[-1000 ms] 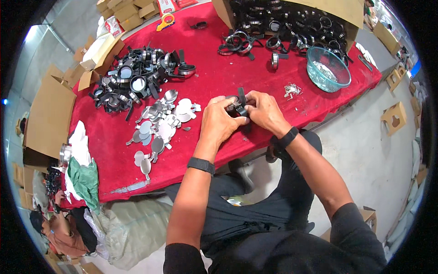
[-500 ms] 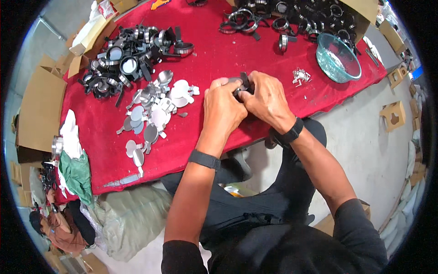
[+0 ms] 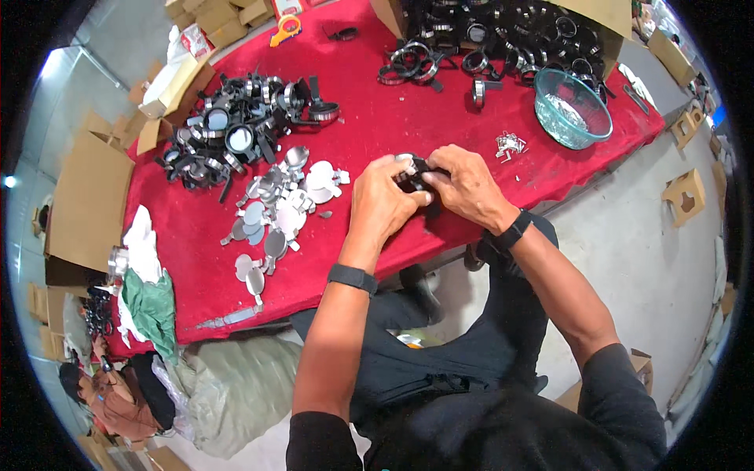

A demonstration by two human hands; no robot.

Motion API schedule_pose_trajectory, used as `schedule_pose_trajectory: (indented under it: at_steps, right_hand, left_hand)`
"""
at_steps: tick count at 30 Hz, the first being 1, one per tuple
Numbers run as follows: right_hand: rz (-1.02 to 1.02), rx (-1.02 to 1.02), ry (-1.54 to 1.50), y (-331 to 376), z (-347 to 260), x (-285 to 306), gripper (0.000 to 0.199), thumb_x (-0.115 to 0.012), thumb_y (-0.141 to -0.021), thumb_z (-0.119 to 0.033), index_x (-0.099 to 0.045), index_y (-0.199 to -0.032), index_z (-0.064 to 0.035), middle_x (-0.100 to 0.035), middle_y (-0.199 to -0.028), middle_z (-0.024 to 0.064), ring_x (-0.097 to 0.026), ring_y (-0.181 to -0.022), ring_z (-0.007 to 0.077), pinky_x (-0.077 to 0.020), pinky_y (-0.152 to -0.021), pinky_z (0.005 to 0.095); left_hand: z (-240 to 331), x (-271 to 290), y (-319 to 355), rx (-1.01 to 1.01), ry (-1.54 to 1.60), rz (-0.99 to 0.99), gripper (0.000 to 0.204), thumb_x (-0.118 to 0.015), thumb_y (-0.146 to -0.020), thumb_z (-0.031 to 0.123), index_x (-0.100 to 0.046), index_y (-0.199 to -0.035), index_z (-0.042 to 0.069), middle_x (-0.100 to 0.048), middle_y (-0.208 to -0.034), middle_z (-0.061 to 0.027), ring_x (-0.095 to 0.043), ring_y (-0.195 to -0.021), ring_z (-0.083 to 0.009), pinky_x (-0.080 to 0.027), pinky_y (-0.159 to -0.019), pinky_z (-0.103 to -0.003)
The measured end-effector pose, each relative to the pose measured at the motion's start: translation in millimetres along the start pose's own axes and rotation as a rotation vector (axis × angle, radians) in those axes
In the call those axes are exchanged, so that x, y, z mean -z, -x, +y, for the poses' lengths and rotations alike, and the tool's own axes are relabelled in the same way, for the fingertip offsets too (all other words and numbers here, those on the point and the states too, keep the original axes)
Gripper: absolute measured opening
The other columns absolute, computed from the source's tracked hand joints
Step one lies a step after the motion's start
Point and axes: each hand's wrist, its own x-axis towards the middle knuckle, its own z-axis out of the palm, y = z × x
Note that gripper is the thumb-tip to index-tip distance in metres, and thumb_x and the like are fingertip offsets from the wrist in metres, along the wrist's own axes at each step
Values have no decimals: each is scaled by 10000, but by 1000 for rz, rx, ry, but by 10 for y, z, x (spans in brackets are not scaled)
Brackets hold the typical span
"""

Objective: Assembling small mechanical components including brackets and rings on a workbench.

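Over the front part of the red-covered table (image 3: 361,86), my left hand (image 3: 379,198) and my right hand (image 3: 471,188) close round a small black ring-shaped part (image 3: 413,174). Fingers and thumbs of both hands press on it from either side, covering much of it. Left of my hands lie loose, thin round metal discs with small tabs (image 3: 287,206). Beyond these is a heap of black rings with silver bands and handles (image 3: 236,129). Small silver metal pieces (image 3: 509,146) sit to the right of my right hand.
A teal plastic bowl (image 3: 591,135) holds more small pieces at the right. Behind it, black rings spill from a cardboard box (image 3: 386,17). A yellow tape dispenser (image 3: 286,30) lies at the far edge. Green cloth (image 3: 151,310) hangs at the left; another person (image 3: 118,404) is beyond.
The whole view has shifted a little. Both hands keep hold of the black part, but its upright dark tab no longer shows between them and my fingers have changed position.
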Motion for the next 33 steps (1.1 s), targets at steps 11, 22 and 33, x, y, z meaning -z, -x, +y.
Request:
schedule_pose_trajectory:
  at_steps: [11,22,33]
  right_hand:
    - [155,-26,512,81,421,295,156,-755,-856,-111,-781,-1004,-72,-652,-884,124,-655,-914,332,-560,-792,480]
    - [-170,-239,-192,242,-369,-79,269,-770,-886,-222,-768,-1016,13,-731,-884,277,-732,-872,481,-551,-785,588]
    - [-340,-155,-68,-771,-473,76,197,-718,-901,-160,-733,-975,22,-696,-819,272,-738,-784,414,-538,-725,522]
  left_hand:
    - [-207,213,177,57,96,-164,901,-932,-758,170,-543,-1544,-34,-528,-1614,-240,-500,-1519,-307,-359,-1280,-378]
    - [-323,158,262,9,119,-117,944,-937,-734,112,-517,-1573,6,-475,-1648,-241,-453,-1549,-312,-362,-1291,-384]
    - [-361,144,347,133,16,-128,1084,-904,-800,118,-271,-1659,-73,-394,-1669,-316,-428,-1551,-383,-364,-1282,-409]
